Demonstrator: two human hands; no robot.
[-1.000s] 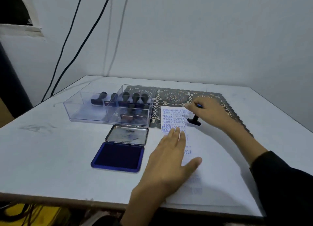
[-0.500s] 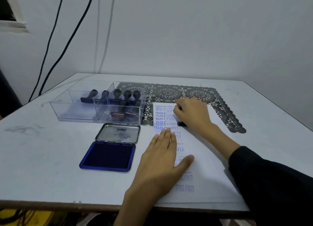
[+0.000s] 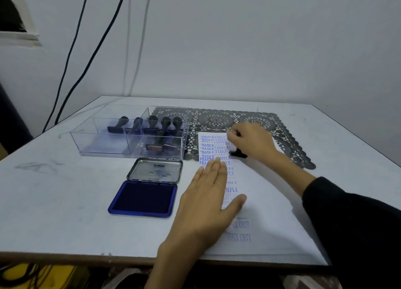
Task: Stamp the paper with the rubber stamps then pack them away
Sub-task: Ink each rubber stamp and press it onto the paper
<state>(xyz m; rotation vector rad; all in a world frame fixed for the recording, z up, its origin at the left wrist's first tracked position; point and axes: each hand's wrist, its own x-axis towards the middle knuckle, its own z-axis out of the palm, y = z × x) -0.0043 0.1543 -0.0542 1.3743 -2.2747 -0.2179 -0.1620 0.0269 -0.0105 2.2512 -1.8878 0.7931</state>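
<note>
Seven stamps in the tray beside the paper; right hand curls round an eighth stamp on it, left hand lies flat.

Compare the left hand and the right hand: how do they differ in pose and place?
The left hand lies flat, fingers straight, on the paper; the right hand is curled round a black stamp. The left hand is near the ink pad; the right hand is farther back, by the lace mat. Both are over the paper.
</note>
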